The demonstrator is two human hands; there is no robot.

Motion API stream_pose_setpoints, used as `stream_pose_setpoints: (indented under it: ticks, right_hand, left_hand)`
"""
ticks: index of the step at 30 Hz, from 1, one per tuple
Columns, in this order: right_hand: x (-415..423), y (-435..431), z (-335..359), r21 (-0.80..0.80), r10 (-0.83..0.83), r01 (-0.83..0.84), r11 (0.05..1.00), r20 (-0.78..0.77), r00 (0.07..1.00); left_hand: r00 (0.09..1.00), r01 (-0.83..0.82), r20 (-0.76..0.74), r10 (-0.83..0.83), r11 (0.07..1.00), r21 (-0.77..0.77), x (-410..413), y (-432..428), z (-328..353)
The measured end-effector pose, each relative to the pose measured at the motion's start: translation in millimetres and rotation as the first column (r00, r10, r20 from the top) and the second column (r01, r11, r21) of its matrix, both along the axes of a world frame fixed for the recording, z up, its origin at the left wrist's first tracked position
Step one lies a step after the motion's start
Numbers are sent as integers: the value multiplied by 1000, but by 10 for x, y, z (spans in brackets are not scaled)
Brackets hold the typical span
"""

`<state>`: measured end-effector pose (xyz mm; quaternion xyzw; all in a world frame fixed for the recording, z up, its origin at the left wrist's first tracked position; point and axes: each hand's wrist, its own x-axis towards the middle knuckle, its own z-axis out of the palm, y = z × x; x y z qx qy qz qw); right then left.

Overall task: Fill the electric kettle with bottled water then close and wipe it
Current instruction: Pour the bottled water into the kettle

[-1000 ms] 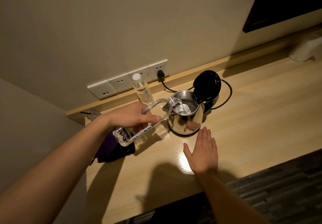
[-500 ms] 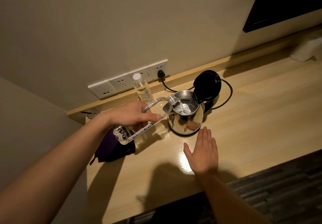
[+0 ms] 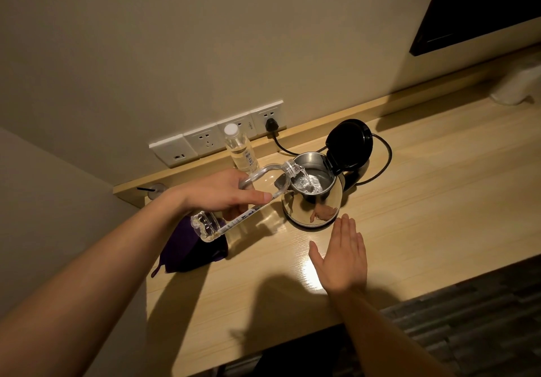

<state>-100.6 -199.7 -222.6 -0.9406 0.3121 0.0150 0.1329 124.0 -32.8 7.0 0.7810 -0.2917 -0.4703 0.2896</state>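
A shiny steel electric kettle (image 3: 313, 203) stands on the wooden counter (image 3: 424, 201) with its black lid (image 3: 349, 140) hinged open. My left hand (image 3: 225, 192) grips a clear plastic water bottle (image 3: 248, 201), tilted with its neck over the kettle's rim. Water streams from the bottle's mouth into the kettle. My right hand (image 3: 342, 256) lies flat on the counter just in front of the kettle, fingers straight, holding nothing. A dark purple cloth (image 3: 190, 252) lies on the counter under the bottle's base.
A second bottle (image 3: 240, 152) with a white cap stands upright behind the kettle, by the wall sockets (image 3: 216, 139). The kettle's black cord (image 3: 383, 157) runs to a plug in the right socket. A white object (image 3: 515, 86) sits at the far right.
The bottle's base has risen slightly as my left hand tilts it further, and water keeps pouring. My right hand has stayed put.
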Motion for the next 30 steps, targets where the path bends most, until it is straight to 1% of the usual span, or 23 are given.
stream_pose_setpoints:
  ticks: [8,13,22,30]
  right_hand:
    - [9,0,1,-5,1,-1,1000,2,1000]
    - [5,-1,2,-7,8,-8,1000,-1,1000]
    - [6,3,15,-3,5,-5,1000,5,1000]
    - [2,2,20,-10,3,-3,1000,1,1000]
  left_hand:
    - [1000,-4,10,4,1000,17,10,-8,-12]
    - [1000,7,2,-7,1000,-5,23,2,-19]
    - [1000,5,11,-5,1000,1,30,-3,26]
    - [1000,7,20,-7,999,35,19,-16,82]
